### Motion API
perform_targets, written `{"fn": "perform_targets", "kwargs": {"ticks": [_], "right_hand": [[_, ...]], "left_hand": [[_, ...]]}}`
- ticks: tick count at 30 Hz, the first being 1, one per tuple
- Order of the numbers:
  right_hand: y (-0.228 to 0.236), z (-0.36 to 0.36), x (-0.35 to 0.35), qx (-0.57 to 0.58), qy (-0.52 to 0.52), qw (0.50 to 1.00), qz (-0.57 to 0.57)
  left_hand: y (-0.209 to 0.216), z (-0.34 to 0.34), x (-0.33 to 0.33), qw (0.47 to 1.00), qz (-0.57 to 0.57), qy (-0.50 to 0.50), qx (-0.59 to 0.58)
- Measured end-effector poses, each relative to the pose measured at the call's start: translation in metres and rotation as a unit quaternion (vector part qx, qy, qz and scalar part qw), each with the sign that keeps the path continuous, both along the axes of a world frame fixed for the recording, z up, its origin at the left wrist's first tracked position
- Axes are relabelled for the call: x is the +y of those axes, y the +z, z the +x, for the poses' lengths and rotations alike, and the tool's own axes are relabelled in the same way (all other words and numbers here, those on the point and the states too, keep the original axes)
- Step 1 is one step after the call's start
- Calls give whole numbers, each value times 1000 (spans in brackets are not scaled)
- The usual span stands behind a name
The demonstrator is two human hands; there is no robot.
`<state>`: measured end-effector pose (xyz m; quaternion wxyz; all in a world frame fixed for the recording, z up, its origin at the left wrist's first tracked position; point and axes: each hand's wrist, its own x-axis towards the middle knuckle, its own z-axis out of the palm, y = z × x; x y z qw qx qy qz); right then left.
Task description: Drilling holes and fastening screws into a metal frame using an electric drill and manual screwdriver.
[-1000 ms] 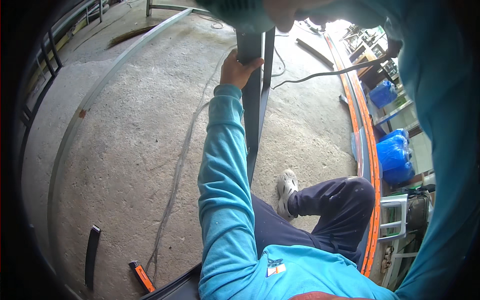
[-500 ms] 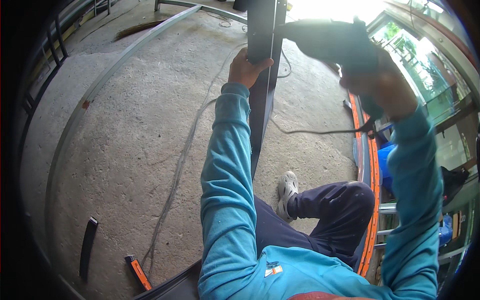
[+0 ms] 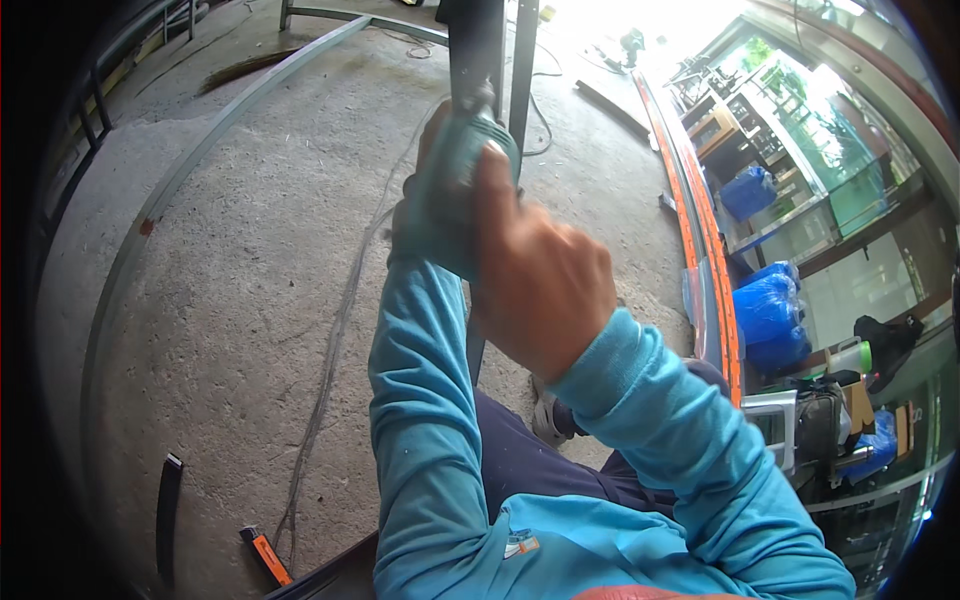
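"What is the right hand point(image 3: 548, 275) holding?"

"It's clenched round a green power drill point(image 3: 445, 205), motion-blurred, nose at the dark metal bar point(image 3: 477, 50); whether they touch, I can't tell."

"And the left hand point(image 3: 434, 130)?"

"Mostly hidden behind the drill, beside the bar; I can't tell its grasp."

"Where's the bar?"

"Over the concrete floor point(image 3: 250, 300), running toward its far edge. Orange rails point(image 3: 729, 330) line the floor's right side; a short black strip point(image 3: 168, 520) lies toward its near left corner."
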<state>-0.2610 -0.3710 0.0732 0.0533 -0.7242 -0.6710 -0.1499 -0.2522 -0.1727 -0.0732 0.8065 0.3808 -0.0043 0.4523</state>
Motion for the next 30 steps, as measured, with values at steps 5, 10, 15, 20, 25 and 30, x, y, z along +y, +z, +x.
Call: {"fn": "perform_targets", "kwargs": {"ticks": [5, 10, 15, 20, 25, 30], "right_hand": [[59, -16, 29, -94, 18, 988, -121], [72, 5, 35, -116, 99, 984, -94], [90, 21, 30, -155, 188, 967, -71], [83, 3, 44, -160, 305, 937, -54], [84, 4, 19, -183, 76, 973, -118], [76, 10, 20, -188, 86, 974, -91]], "left_hand": [[25, 9, -29, 992, -107, 10, 60], [20, 24, 11, 979, 41, 85, 182], [33, 62, 12, 928, 183, 170, 276], [15, 46, 40, 824, 292, 277, 398], [17, 49, 28, 686, 404, 361, 486], [23, 42, 11, 682, 405, 374, 481]]}}
